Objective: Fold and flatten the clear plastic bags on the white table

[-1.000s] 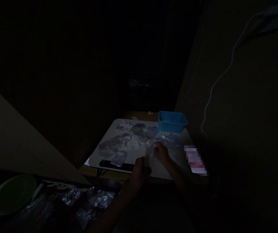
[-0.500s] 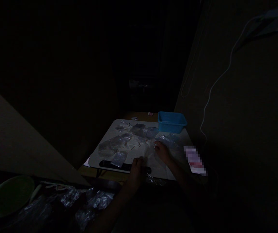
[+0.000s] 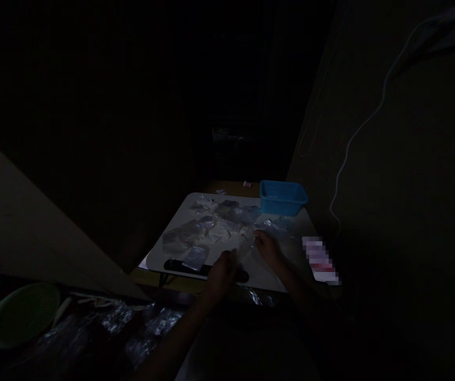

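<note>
The scene is very dark. My left hand [image 3: 223,270] is at the near edge of a small white table [image 3: 269,275], fingers curled on the near end of a clear plastic bag [image 3: 247,250]. My right hand [image 3: 266,245] pinches the far end of the same bag, so it stretches between both hands. Several clear plastic bags [image 3: 207,230] lie spread over the left half of the table. A black strip [image 3: 185,266] runs along the table's near edge.
A blue plastic tub [image 3: 282,197] stands at the table's far right corner. A white cable [image 3: 350,143] hangs on the right wall. A green basket [image 3: 17,317] and crumpled clear plastic [image 3: 132,325] lie low at the left. A pale board [image 3: 33,233] slants at the left.
My left hand has risen slightly toward the table's middle with the bag. My right hand has barely moved.
</note>
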A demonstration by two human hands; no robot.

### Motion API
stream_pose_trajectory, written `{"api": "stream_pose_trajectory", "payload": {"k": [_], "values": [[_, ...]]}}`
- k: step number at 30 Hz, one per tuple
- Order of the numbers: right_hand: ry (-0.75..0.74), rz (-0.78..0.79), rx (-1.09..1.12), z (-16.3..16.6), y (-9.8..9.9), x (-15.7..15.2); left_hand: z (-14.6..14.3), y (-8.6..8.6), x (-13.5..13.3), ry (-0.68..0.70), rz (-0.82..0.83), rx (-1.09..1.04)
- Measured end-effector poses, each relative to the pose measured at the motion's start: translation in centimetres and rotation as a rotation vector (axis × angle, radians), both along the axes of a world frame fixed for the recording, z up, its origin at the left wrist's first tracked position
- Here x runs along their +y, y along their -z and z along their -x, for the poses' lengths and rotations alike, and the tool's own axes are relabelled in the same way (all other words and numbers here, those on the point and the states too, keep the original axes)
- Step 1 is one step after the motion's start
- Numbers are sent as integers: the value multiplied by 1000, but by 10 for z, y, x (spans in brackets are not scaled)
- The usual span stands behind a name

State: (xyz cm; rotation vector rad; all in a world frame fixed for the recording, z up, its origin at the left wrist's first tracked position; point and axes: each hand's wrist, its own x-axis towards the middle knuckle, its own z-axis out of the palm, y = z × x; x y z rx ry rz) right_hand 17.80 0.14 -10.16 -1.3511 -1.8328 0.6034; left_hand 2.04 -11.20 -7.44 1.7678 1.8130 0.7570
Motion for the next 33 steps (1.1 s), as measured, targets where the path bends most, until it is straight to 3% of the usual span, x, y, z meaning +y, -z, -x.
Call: {"api": "stream_pose_trajectory", "payload": {"k": [5, 10, 15, 24, 33], "values": [[9, -17, 84, -1, -4, 1, -11, -15, 16, 28, 147, 348], [60, -23, -81, -7, -4, -2, -15, -14, 25, 69, 72, 477], [45, -46, -201, -9, 1, -8, -8, -11, 13, 50, 14, 534], [66, -23, -339, -7, -2, -11, -6, -14, 4, -10, 119, 600], [192, 46, -580, 7, -14, -16, -4, -10, -15, 25, 158, 541]]}}
